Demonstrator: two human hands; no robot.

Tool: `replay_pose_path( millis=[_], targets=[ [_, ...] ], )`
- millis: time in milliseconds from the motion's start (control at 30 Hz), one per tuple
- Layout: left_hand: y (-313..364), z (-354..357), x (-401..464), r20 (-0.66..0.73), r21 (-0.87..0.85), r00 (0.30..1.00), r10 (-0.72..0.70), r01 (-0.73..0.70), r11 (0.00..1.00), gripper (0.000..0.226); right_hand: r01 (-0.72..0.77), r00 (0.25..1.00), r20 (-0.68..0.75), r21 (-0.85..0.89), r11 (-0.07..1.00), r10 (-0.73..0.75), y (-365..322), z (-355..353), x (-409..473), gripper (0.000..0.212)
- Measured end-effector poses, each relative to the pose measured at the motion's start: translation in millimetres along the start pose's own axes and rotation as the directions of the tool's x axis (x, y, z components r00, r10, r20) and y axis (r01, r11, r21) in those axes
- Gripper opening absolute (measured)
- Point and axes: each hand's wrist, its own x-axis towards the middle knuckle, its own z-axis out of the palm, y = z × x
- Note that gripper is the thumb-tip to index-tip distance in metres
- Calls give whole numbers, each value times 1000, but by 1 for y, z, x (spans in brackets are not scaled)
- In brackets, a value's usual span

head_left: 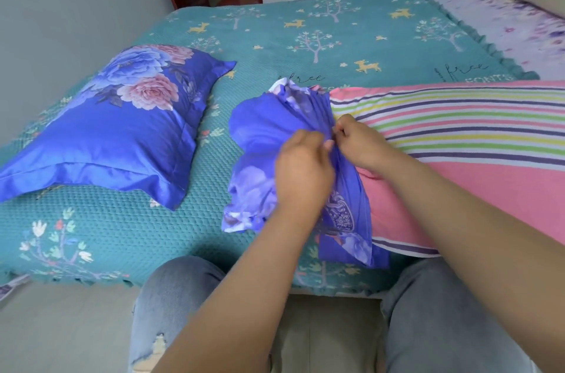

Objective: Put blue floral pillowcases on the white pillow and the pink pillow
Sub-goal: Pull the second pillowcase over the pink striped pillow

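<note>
Both hands together at mid-bed: L hand (301, 168) and R hand (362, 143) each pinch the bunched blue floral pillowcase (260, 134), gathered over the left end of the pink pillow (458, 158) (striped, most of it uncovered). Other pillow (122, 128) already in its floral case, lying to the left on teal bedspread (305, 36), well apart.

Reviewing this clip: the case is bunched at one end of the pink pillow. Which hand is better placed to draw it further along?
Probably the right hand: it pinches the gathered pillowcase edge right where it meets the pink pillow, on the uncovered side. The left hand grips the bunched fabric and could feed it.
</note>
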Motion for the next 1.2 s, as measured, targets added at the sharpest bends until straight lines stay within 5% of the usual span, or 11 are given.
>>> replay_pose_path(
  millis=[67,200,333,467,533,600,767,933,1033,1100,1200],
  targets=[
    [25,12,-9,70,-94,995,66,-60,994,13,31,998,50,286,958,-47,6,0,-6,57],
    [10,33,-24,243,-104,970,-14,40,994,22,-140,990,97,631,763,101,16,-3,-4,37],
    [3,20,-28,348,-382,930,120,24,924,17,-22,986,169,130,991,-1,-2,-23,9,49],
    [-3,-1,-30,396,-354,873,284,-140,925,24,52,998,-5,-514,856,-64,-28,-44,37,59],
    [-9,-7,-30,424,-367,845,325,-168,915,27,41,996,-46,-512,858,-75,-31,-50,47,73],
    [-14,-12,-28,436,-370,832,342,-181,911,32,-11,997,64,-376,927,38,-31,-54,49,86],
    [-21,-22,-15,469,-369,850,240,-58,928,33,-6,998,56,-528,849,42,-33,-50,41,78],
    [-36,-42,43,-59,-21,971,234,-235,972,22,31,999,-18,-449,893,-44,-37,-50,23,46],
    [-50,-56,91,131,179,989,68,-91,980,47,29,993,-89,-430,902,-75,-35,-41,9,41],
    [-53,-55,104,297,255,953,54,-134,958,33,25,985,-148,-395,918,-90,-34,-37,3,36],
    [-48,-51,110,255,356,962,95,-185,916,28,43,977,-191,-264,963,-96,-38,-33,-6,21]
  ],
)
